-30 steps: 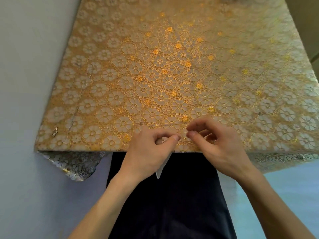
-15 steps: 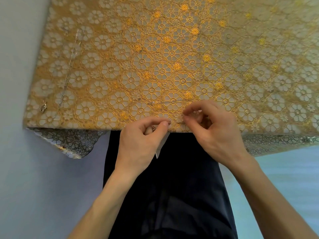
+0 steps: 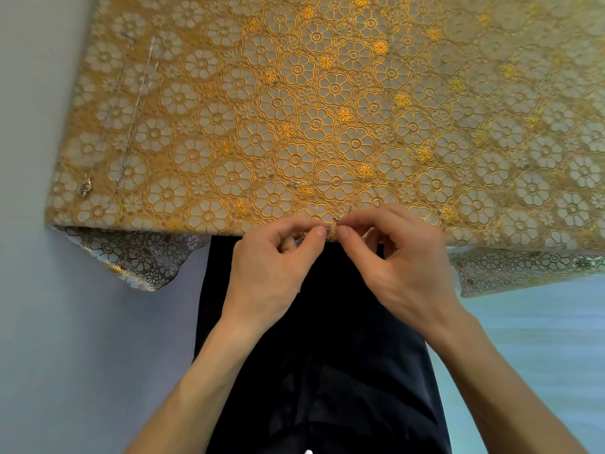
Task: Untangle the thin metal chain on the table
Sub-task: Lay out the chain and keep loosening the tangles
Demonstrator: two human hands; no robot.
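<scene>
Far left, a small gold-coloured clasp (image 3: 85, 188) and a straight fine silver strand (image 3: 136, 109) lay on the embossed gold floral lace tablecloth (image 3: 491, 142); link to the worked piece unclear. The left hand (image 3: 271, 260) and right hand (image 3: 402, 257) each pinched the thin silver metal chain (image 3: 327, 184) at the table's near edge, fingertips nearly touching. Risk: pulling apart would likely tighten the knot; tiny links could snag the lace texture or slip off the edge.
</scene>
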